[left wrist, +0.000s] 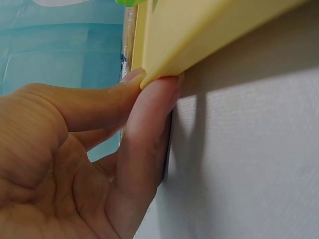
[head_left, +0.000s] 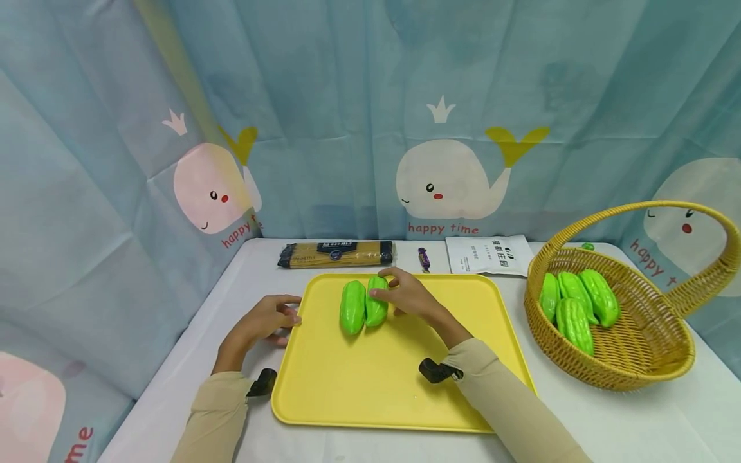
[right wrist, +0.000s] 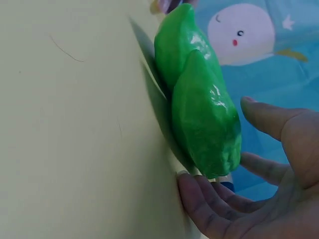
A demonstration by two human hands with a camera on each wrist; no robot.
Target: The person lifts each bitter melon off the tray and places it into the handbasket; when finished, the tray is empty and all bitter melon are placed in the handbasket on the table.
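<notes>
My left hand [head_left: 269,318] pinches the left edge of the yellow rectangular tray [head_left: 399,386]. Near its far edge, my right hand [head_left: 412,294] stands wide at the rightmost glossy green elongated gourd [head_left: 375,312]; I should close gently.

My left forearm [head_left: 214,418], beige-sleeved, angles up and slightly inward; wrist [head_left: 229,354] bare past the cuff. My left hand [head_left: 263,321]: two digits [left wrist: 149,114] pinched at the tips, others bent behind them. My right forearm [head_left: 523,402], same sleeve, slants inward from lower right. My right hand [head_left: 408,294] reaches farther forward: thumb [right wrist: 271,119] spread well apart from the extended fingers [right wrist: 214,201].
</notes>
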